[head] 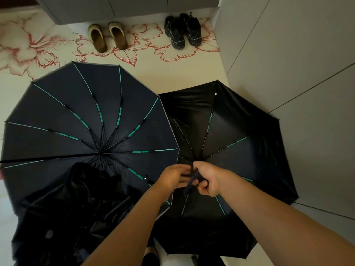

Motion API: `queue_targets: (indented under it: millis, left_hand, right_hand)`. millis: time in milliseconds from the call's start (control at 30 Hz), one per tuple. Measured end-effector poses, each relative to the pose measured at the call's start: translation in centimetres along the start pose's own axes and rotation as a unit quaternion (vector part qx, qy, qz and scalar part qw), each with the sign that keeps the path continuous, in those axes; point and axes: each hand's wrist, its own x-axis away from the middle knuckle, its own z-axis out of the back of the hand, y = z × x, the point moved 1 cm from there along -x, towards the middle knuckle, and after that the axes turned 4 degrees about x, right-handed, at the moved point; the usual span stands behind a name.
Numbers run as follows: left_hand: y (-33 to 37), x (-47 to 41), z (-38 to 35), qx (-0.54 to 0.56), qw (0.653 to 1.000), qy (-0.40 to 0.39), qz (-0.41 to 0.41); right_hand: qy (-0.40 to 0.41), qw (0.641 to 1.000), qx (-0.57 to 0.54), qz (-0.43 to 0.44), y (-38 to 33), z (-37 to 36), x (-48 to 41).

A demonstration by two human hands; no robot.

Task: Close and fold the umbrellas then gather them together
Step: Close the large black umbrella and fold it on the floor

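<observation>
Step in hand: closing the right umbrella (240,121). It lies fully open on the floor (172,73), inside facing up, pressed against the cabinet wall (297,54) and touching the rim of the left umbrella (76,116).

Grip state: right hand (208,179) has its grip closed round the handle (192,179), fingers curled under it. Left hand (173,176) pinches the same handle from the other side, fingertips at its top end. I can't tell whether it's on a button, the strap or the slider, since the spot is too dark and partly covered.

Task things:
- Left umbrella: fully open, ribs spread, untouched, shaft pointing left.
- Dark heap (76,208) at lower left, overlapping the left umbrella's edge. It looks like a collapsed umbrella, canopy loose, not wrapped. Not certain.

Progress, as I read it: early. Two canopies are open and nothing is gathered.

Next move needs:
- Hold the handle steady with one hand; the other releases the catch or pulls the slider down the shaft.
- Lift the canopy off the wall first, or the ribs on that side may snag.
- Then telescope the shaft, smooth the folds and wrap the strap.

Slippers (107,36) and black shoes (182,30) sit well apart by the far wall, out of the way.
</observation>
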Motion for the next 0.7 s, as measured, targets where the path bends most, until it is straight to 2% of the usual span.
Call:
queue_targets:
  millis: [33,100,200,300,400,567,700]
  left_hand:
    - [0.0,-0.1,0.0,0.003,1.000,-0.002,0.004]
    - [0.0,-0.1,-0.2,0.015,1.000,-0.002,0.010]
    - [0.0,-0.2,-0.4,0.001,1.000,-0.016,0.009]
    - [0.0,-0.4,-0.5,-0.032,0.999,-0.027,0.009]
    - [-0.2,-1.0,-0.6,-0.055,0.997,-0.048,-0.014]
    - [0.3,-2.0,-1.6,-0.063,0.996,-0.052,-0.047]
    - [1.4,-3.0,-4.0,-0.051,0.997,-0.052,-0.007]
  right_hand:
    - [0.020,0.999,0.027,-0.001,0.2,0.2,0.1]
    - [0.072,0.986,0.150,-0.007,0.8,0.7,0.0]
    - [0.130,0.931,0.341,-0.023,0.8,1.2,0.3]
    - [0.198,0.902,0.380,0.051,-0.6,1.3,0.9]
    - [0.253,0.847,0.443,0.152,-2.1,1.5,1.5]
    - [0.352,0.739,0.535,0.208,-1.8,2.5,2.3]
    - [0.382,0.692,0.557,0.256,-1.8,2.4,0.1]
